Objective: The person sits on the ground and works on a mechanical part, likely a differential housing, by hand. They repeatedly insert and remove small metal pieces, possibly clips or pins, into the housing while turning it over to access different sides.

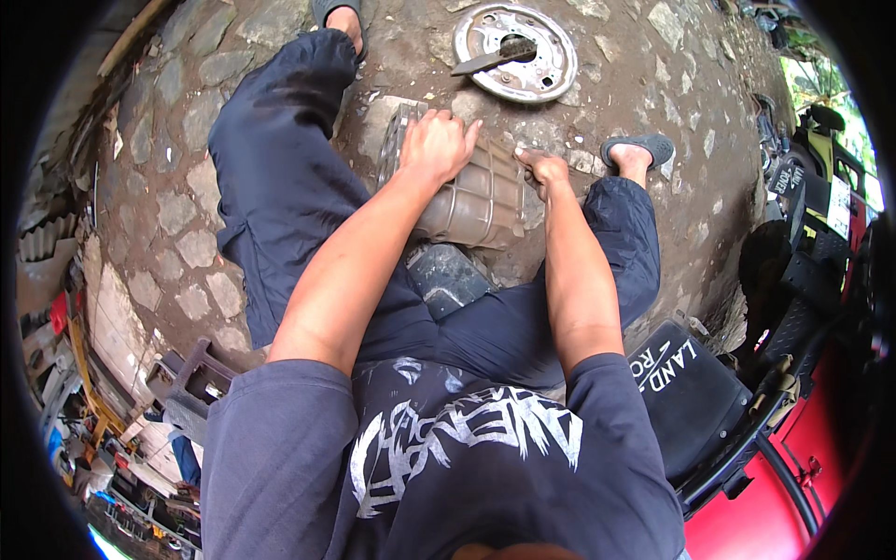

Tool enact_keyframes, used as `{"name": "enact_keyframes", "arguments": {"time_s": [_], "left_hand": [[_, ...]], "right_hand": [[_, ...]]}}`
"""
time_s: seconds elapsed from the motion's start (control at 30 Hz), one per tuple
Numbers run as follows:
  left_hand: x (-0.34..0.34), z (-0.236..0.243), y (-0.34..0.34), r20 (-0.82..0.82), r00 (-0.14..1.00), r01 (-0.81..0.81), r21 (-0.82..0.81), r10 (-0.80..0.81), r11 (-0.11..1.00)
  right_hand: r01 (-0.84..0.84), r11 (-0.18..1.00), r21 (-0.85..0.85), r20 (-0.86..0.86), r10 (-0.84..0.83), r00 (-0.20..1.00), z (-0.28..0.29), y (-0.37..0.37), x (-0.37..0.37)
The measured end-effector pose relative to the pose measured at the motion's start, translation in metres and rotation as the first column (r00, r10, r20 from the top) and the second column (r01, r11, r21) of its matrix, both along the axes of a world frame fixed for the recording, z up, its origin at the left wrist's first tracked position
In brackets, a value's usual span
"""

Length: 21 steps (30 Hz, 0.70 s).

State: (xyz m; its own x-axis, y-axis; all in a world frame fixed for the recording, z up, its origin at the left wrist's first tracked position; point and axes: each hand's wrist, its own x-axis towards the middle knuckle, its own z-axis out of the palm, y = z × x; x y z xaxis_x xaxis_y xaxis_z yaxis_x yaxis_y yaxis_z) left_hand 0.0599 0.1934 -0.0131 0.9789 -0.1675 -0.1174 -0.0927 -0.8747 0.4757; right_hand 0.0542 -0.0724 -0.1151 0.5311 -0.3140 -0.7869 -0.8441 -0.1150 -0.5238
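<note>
Far L, a corrugated sheet (47, 238) & assorted clutter (112, 457) line the edge of stone-&-dirt ground (196, 247), w/ a dark plastic frame (201, 373) nr the person's L side. A person in dark tee & dark trousers (289, 177) works w/ legs spread wide, L foot in a dark slip-on at top. L hand (439, 147) lies palm-down over the L end of a ribbed, brownish metal casing (481, 198), fingers bent twd its far edge, thumb apart. The casing sits on the ground btwn the legs, approx. center, its grey flanged end to L. Just on the near side, btwn the thighs, is a scuffed dark block (450, 280). Beyond the casing, a round metal plate (553, 61) lies flat, a flat-bladed tool (492, 62) across its middle. R hand (546, 170) is at the casing's R end, thumb side twd it, other fingers mostly hidden; can't tell if it grips. Farther R, a dark slip-on shoe (651, 149) on the R foot, then a black flap (691, 383) & red vehicle bodywork (756, 504) at lower R.
</note>
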Motion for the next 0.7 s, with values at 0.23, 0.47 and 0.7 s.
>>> {"name": "enact_keyframes", "arguments": {"time_s": [0.23, 0.47, 0.7], "left_hand": [[0.005, 0.003, 0.003, -0.128, 0.991, -0.038, -0.049, 0.031, 0.998], [0.002, 0.004, 0.004, -0.188, 0.982, -0.045, -0.061, 0.032, 0.997], [0.003, 0.002, 0.006, -0.197, 0.980, -0.047, -0.047, 0.037, 0.998]], "right_hand": [[-0.056, 0.998, 0.027, -0.058, 0.058, 0.997, 0.036, -0.001, -0.004], [-0.075, 0.996, -0.056, -0.053, 0.072, 0.996, -0.003, -0.003, 0.001], [-0.046, 0.998, -0.047, 0.034, 0.048, 0.998, 0.002, 0.007, 0.003]]}}
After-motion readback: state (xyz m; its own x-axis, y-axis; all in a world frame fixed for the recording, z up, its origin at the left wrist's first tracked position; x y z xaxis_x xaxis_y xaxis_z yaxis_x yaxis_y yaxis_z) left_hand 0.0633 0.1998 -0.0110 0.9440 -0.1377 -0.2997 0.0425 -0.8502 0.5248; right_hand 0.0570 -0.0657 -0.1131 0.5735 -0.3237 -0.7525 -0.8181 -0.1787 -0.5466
